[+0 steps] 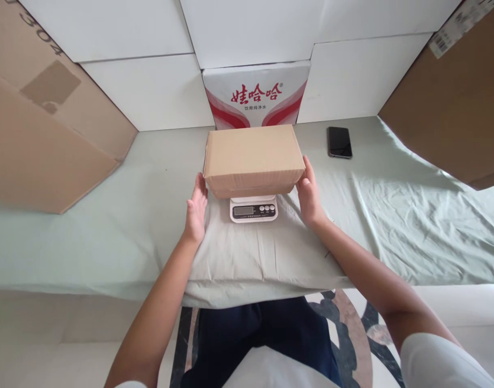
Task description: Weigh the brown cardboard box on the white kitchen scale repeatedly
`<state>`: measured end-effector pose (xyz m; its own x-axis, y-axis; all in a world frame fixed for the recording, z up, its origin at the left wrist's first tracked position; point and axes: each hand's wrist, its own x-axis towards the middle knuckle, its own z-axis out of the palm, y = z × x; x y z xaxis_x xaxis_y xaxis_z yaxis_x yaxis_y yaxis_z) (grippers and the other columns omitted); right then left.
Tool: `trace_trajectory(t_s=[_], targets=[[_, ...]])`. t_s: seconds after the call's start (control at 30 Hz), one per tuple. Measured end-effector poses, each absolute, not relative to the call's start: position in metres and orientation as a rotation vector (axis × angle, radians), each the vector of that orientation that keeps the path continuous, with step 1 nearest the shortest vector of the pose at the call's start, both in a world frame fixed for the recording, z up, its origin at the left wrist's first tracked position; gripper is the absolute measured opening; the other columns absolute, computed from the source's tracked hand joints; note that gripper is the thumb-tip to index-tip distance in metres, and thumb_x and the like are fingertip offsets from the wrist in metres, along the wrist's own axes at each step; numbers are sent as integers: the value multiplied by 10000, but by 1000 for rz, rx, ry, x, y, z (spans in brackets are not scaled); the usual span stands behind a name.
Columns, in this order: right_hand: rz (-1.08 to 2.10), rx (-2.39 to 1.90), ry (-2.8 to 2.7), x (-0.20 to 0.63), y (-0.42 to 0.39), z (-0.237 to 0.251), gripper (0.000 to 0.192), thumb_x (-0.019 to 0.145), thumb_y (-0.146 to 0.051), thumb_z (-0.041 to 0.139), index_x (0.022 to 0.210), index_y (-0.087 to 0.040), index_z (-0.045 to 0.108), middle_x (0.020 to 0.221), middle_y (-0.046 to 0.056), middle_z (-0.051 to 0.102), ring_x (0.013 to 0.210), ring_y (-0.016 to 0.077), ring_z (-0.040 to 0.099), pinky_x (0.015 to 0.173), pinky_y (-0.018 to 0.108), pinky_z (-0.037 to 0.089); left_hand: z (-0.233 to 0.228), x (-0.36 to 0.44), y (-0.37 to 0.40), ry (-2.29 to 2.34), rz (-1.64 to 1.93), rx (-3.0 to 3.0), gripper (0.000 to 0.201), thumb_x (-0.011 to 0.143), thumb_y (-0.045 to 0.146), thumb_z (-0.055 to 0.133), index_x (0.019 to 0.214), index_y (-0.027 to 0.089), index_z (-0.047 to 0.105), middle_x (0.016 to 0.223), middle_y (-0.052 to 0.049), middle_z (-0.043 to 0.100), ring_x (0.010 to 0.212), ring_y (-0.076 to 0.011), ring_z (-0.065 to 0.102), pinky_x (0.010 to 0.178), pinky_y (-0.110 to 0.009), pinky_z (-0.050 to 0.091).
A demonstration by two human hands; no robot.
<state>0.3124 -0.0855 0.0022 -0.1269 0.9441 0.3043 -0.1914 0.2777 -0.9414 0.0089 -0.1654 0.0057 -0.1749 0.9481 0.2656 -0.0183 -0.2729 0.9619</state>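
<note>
A plain brown cardboard box (252,153) is at the middle of the table, over a white digital kitchen scale (254,217). The box hides most of the scale's platform; the display and buttons show in front, and I can read no figure there. My left hand (197,209) is at the box's left side, palm inward, its fingers against the lower left edge. At the right side, my right hand (310,196) presses its fingers along the box wall, with some fingertips hidden. Between them the two hands hold the box. Whether its full weight rests on the scale, I cannot tell.
A white and red printed carton (257,97) stands right behind the box. A black phone (339,143) lies at the back right. Large brown cartons flank the left (48,140) and right (452,108). A pale green cloth (109,237) covers the table, wrinkled at right.
</note>
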Motion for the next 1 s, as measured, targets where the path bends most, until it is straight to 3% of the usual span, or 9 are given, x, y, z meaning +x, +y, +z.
trace_trajectory(t_s=[0.17,0.3,0.5,0.87,1.0], targets=[[1156,-770,-1388,303,-93,10,736,929,-715,520,1596,-475,324,1783,-115,278,1700,275,192,1412,545,199,8,22,-169,1151,1489,1304,1004,847,948,289,1632,334,413,1787,-25,288,1677,-307,213,1380,-440,200],[1109,-699,-1405,294,-97,17,692,917,-596,590,1561,-434,397,1738,-69,366,1653,301,294,1389,527,268,9,26,-169,1166,1458,1307,1016,831,957,315,1629,336,415,1792,-33,278,1678,-324,206,1380,-461,193],[1100,-735,-1451,295,-97,20,714,892,-590,606,1543,-409,372,1665,5,430,1567,325,394,1339,576,345,12,26,-169,1187,1444,1286,1021,821,965,316,1625,343,413,1790,-36,286,1684,-325,179,1382,-476,173],[1031,-722,-1437,290,-58,31,763,832,-638,614,1502,-399,337,1607,21,439,1559,351,374,1328,624,326,49,17,-122,1069,1498,1295,910,848,944,319,1490,350,567,1683,-60,494,1647,-330,309,1348,-545,266],[943,-707,-1372,269,-5,33,794,814,-709,600,1490,-374,351,1594,35,440,1573,336,368,1335,580,331,51,12,-62,1034,1599,1324,893,840,948,346,1479,367,574,1687,-19,488,1643,-303,327,1359,-487,257]])
